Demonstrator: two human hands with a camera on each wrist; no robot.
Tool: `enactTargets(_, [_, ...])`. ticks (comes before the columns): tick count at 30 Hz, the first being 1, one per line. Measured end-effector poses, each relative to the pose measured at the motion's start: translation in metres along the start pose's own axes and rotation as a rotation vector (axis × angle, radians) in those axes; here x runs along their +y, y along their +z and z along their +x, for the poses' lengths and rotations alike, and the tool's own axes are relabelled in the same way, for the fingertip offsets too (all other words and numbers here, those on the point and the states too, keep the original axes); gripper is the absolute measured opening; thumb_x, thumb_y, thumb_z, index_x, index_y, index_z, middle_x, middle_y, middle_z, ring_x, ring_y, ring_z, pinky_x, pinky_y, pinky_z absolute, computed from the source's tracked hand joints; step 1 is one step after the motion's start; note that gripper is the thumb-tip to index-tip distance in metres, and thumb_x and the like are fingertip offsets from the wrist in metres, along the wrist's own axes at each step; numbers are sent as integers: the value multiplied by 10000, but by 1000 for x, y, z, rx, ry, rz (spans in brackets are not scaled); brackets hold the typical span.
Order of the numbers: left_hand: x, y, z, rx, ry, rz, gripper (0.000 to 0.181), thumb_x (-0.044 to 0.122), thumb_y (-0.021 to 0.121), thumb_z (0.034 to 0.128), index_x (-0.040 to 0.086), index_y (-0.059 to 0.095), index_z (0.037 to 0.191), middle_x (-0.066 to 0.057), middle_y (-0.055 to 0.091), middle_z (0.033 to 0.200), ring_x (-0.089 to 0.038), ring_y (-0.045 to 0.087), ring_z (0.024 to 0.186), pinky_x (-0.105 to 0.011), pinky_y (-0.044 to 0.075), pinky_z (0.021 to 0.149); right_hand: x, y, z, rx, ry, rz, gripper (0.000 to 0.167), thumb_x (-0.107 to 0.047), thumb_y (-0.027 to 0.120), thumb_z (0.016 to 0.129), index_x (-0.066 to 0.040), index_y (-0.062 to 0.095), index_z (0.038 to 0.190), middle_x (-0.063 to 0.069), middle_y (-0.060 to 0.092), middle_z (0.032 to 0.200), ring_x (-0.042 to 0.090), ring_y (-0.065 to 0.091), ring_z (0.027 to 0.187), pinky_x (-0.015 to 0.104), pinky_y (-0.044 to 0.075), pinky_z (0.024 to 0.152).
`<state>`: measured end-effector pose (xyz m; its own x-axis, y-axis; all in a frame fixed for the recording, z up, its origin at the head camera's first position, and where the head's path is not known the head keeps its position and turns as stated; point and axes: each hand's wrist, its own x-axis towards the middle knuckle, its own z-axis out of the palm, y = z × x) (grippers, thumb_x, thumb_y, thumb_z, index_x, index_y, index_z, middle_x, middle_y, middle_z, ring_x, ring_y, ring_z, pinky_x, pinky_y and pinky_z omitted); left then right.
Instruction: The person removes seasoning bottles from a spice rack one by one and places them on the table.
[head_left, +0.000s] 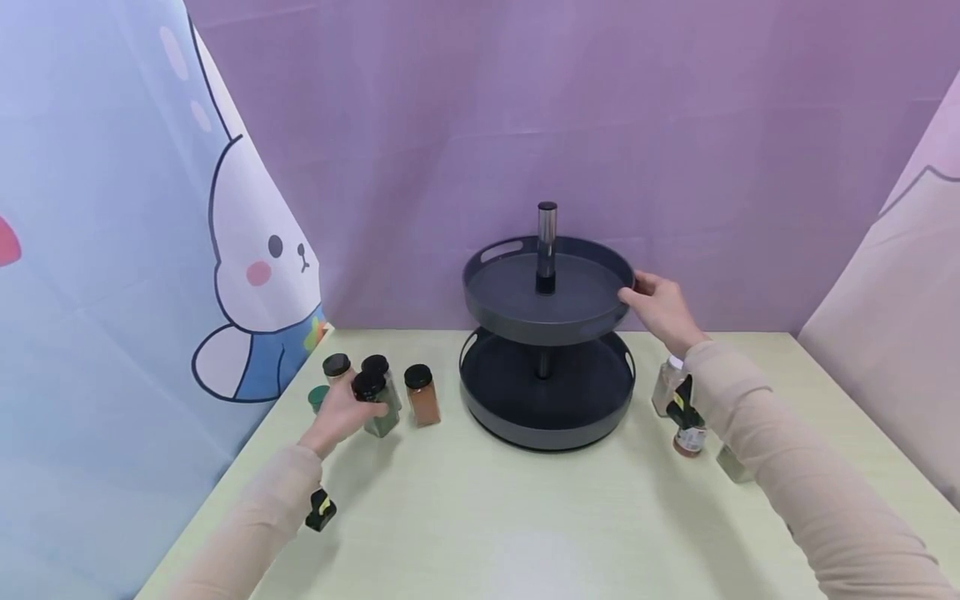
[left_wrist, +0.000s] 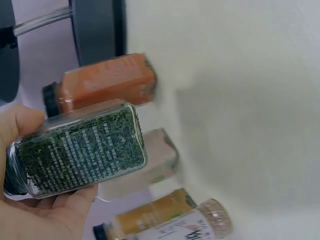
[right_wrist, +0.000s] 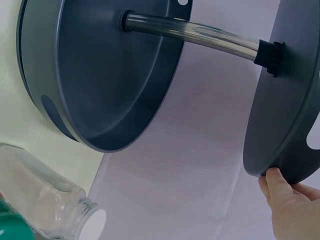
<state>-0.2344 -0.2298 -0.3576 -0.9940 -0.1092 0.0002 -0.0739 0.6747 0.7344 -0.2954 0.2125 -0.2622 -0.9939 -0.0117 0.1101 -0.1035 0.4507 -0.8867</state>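
Observation:
My left hand grips a square glass spice jar of dried green herbs with a black lid. In the left wrist view that jar is tilted, its printed side showing, with thumb and fingers near the lid end. My right hand pinches the right rim of the upper tray of a dark grey two-tier rack. Seen from the right wrist, the fingertips lie against that tray's edge. Both tiers look bare, joined by a shiny metal post.
An orange-red spice jar with a black lid stands right of the held jar; several more jars cluster behind my left hand. At the right, a white-capped jar, a small labelled jar and another jar stand beneath my forearm.

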Motion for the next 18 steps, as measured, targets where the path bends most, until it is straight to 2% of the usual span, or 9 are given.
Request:
enactTargets(4, [-7,5,2,4,-22,15,556,169,684,713,-31,467,1183,-232,550,1196,-344,528,1075,-473,436,910,0,1,0,2,0,-5,613,-231,450,921,-14,212,1443,200,325,1446,300,320,1330,449,281,1088])
enactTargets(10, [-17,15,7,4,-14,3,593,152,696,703,-47,454,1207,-248,541,1204,-350,528,1083,-469,442,906,1,1,3,7,3,-10,613,-243,449,924,-16,214,1442,196,326,1447,300,319,1331,452,279,1089])
enactTargets(18, [-24,21,10,-4,-11,6,588,159,702,703,-48,457,1195,-250,548,1191,-358,539,1079,-484,448,906,3,1,4,5,2,4,612,-233,450,924,-10,213,1441,200,326,1445,297,321,1330,445,279,1089])
